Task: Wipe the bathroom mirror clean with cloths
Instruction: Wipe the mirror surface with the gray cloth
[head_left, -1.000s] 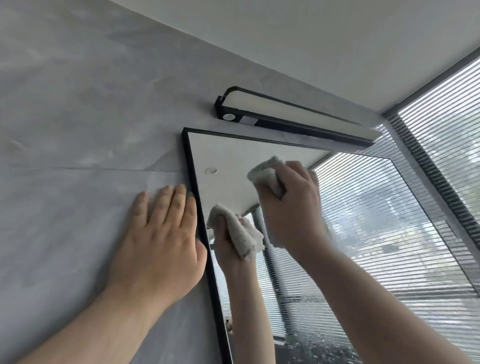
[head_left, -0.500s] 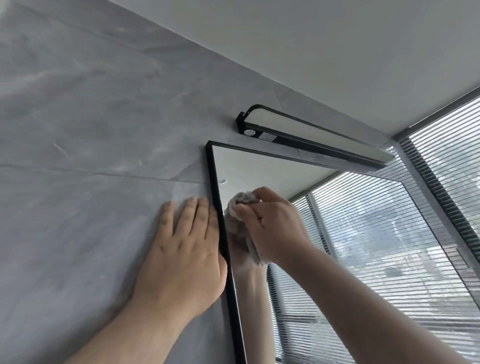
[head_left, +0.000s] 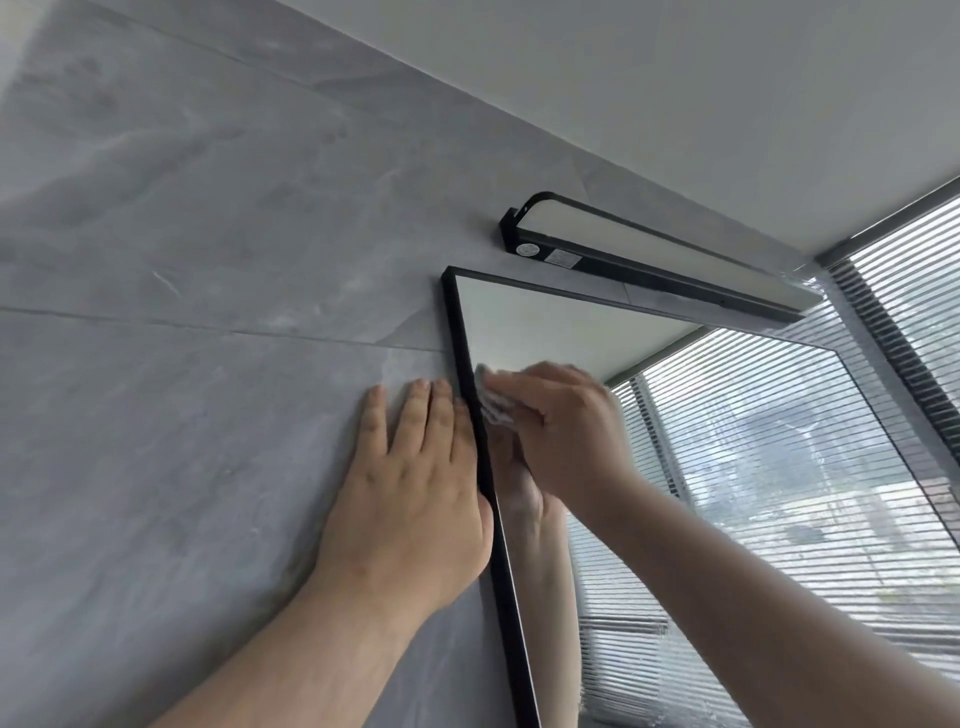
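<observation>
So, grey marbled wall (head_left: 182, 260), then the black-framed mirror (head_left: 571, 322), blinds (head_left: 909, 291) at right, bar light (head_left: 660, 254) above. Flat on the tile, the left hand (head_left: 410, 499) sits against the mirror's left edge; the right hand (head_left: 561, 431) bunches a cloth (head_left: 496, 408) against the glass near its top-left corner.

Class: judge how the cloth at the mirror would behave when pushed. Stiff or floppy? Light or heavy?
Probably floppy: the cloth is crumpled under the right hand. Likely light, since it bunches small beneath one hand. It should slide readily over the smooth glass of the mirror.
</observation>
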